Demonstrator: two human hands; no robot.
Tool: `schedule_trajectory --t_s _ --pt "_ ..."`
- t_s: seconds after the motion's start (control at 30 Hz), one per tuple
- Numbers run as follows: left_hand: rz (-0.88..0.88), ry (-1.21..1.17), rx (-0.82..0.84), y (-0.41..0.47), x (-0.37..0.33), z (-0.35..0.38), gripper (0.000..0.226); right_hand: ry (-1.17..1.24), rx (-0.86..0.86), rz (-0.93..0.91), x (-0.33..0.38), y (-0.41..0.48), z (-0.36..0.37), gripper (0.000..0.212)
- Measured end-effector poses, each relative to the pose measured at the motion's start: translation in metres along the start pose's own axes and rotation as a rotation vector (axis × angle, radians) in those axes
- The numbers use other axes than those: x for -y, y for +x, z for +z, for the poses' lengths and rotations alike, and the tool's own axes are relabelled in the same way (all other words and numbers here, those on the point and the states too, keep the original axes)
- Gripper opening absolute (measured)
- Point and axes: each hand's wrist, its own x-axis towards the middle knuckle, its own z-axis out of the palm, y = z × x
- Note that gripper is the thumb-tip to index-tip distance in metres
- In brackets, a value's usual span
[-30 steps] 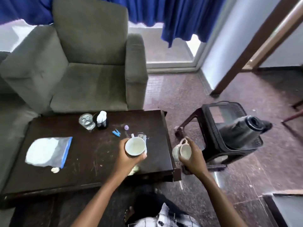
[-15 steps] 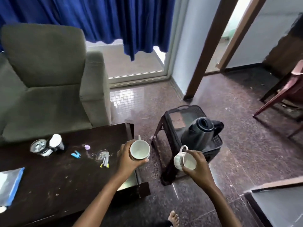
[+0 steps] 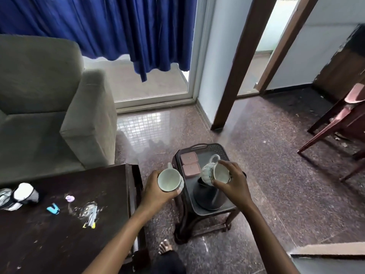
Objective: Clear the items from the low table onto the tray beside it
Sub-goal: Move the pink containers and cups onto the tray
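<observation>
My left hand (image 3: 156,191) grips a white cup (image 3: 169,179), held upright in the gap between the low dark table (image 3: 59,224) and the tray. My right hand (image 3: 235,183) holds a second white ribbed cup (image 3: 214,173) by its rim, tilted, above the dark tray (image 3: 221,152) that rests on a small stool. On the tray lie two pink lidded boxes (image 3: 190,164) and a dark kettle (image 3: 207,196), partly hidden under my right hand. Left on the table are a black cup with a white wad (image 3: 25,193), a glass (image 3: 5,195), a blue clip (image 3: 53,209), a lilac cap (image 3: 69,198) and pens (image 3: 91,217).
A grey armchair (image 3: 49,115) stands behind the table. Blue curtains hang over a glass door at the back. A reddish chair (image 3: 339,123) is at the right, a box corner (image 3: 327,254) at the lower right. My bare foot (image 3: 165,247) is beside the stool's legs.
Both hands carried their cups rightward, away from the table. The right cup is now over the tray above the kettle; the view swung right, so less of the table shows.
</observation>
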Motion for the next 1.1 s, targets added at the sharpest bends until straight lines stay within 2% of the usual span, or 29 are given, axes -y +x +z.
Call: schedule_trajectory --t_s 0.1,0.37,0.6,0.8,1.1 --pt "0.011 -0.025 -0.010 0.031 -0.011 0.015 0.062 -0.001 -0.015 0.012 -0.004 0.033 0.001 0.060" --pt "-0.037 -0.046 -0.019 0.100 -0.018 0.037 0.068 -0.120 0.089 0.126 -0.046 0.127 0.015 0.065" --pt "-0.067 -0.010 -0.090 0.144 -0.024 0.055 0.068 -0.292 0.379 0.282 -0.109 0.208 0.056 0.069" --pt "-0.141 0.047 -0.149 0.164 -0.031 0.084 0.074 -0.421 0.546 0.278 -0.150 0.245 0.095 0.059" --pt "-0.158 0.151 -0.154 0.160 -0.031 0.120 0.070 -0.505 0.563 0.181 -0.181 0.252 0.130 0.051"
